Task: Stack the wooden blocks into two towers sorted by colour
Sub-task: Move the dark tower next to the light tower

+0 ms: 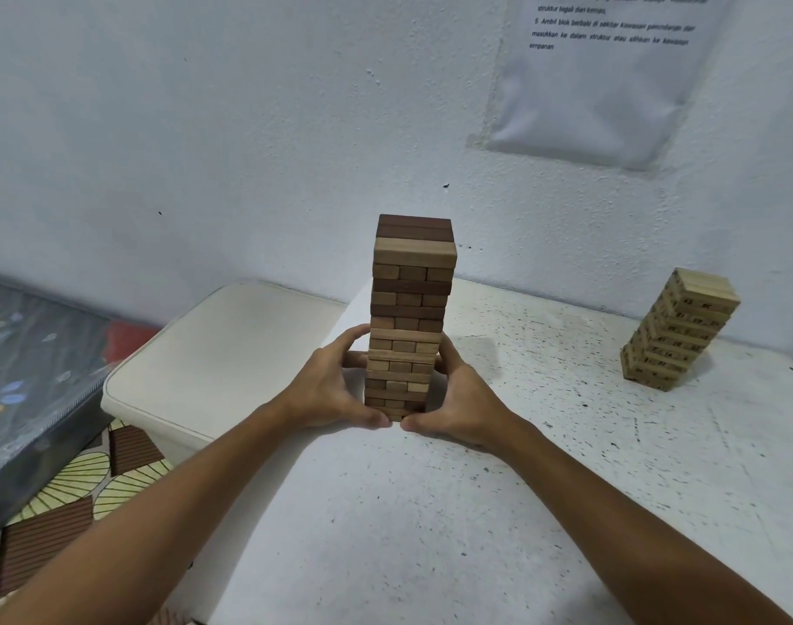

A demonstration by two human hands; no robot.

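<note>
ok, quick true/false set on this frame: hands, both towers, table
1. Both hands, left and right, hold the lower part of the mixed tower. True.
2. The mixed tower's top layer is pale. False: it is dark brown.
3. The numbered tower stands at the table's far right. True.
4. The numbered tower touches the mixed one. False: bare table lies between them.
5. Loose blocks lie on the table. False: none show.

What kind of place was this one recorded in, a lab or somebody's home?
Most likely a room in a home, not a lab: a mattress lies on patterned floor mats, a white speckled table stands against a rough painted wall, and a printed instruction sheet hangs there.
</note>
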